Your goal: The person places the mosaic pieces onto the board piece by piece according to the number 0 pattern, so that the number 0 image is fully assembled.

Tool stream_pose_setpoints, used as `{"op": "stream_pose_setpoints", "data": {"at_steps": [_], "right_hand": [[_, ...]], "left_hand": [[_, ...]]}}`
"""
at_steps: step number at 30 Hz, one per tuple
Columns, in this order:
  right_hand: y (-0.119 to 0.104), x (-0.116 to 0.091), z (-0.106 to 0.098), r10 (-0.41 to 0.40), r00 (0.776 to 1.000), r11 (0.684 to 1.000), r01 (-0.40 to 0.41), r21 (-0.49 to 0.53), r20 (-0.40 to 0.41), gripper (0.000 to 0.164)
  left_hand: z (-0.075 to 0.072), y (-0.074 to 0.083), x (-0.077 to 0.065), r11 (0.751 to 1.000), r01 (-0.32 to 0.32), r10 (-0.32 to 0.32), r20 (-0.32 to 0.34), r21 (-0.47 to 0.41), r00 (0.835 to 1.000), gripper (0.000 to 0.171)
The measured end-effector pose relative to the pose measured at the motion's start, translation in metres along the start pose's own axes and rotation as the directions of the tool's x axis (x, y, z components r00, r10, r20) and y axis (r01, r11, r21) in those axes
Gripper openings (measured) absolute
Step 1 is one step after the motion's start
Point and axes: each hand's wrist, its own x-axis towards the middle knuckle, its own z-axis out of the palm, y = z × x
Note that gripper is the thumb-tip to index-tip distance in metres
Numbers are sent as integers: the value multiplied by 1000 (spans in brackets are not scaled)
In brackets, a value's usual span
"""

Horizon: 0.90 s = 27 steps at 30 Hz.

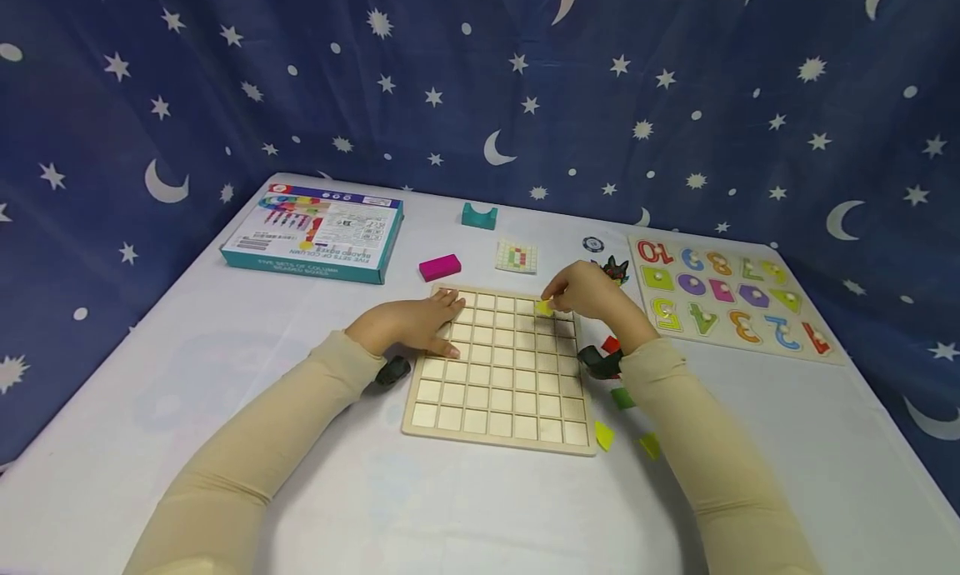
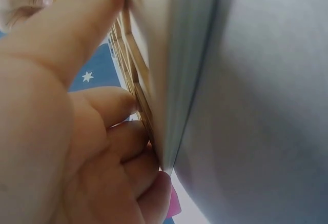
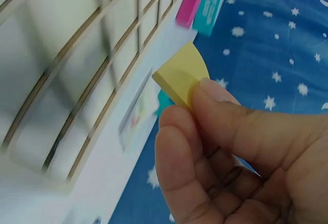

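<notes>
A wooden grid board with raised dividers lies in the middle of the table. My right hand pinches a yellow tile between thumb and fingers, above the board's far right corner. In the right wrist view the tile has one curved edge and stands apart from the dividers. My left hand rests on the board's left side, fingers spread over its edge and far left cells. Seen from the left wrist, its fingers lie along the board's rim.
Behind the board are a magenta block, a small pattern card and a teal block. A toy box lies back left, a number puzzle right. Yellow, green and red tiles lie right of the board.
</notes>
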Motion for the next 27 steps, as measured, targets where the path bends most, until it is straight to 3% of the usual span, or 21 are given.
{"op": "stream_pose_setpoints", "data": {"at_steps": [12, 18, 27], "right_hand": [[-38, 30, 24, -86, 993, 996, 85, 27, 76, 16], [-44, 39, 36, -96, 990, 995, 94, 29, 103, 14], [-45, 48, 45, -184, 971, 982, 187, -8, 152, 13]], "left_hand": [[0, 1, 4, 1000, 20, -20, 0, 24, 1000, 90], [-1, 2, 3, 999, 28, -28, 8, 26, 1000, 90], [-1, 1, 1, 999, 31, -31, 18, 11, 999, 90]]}}
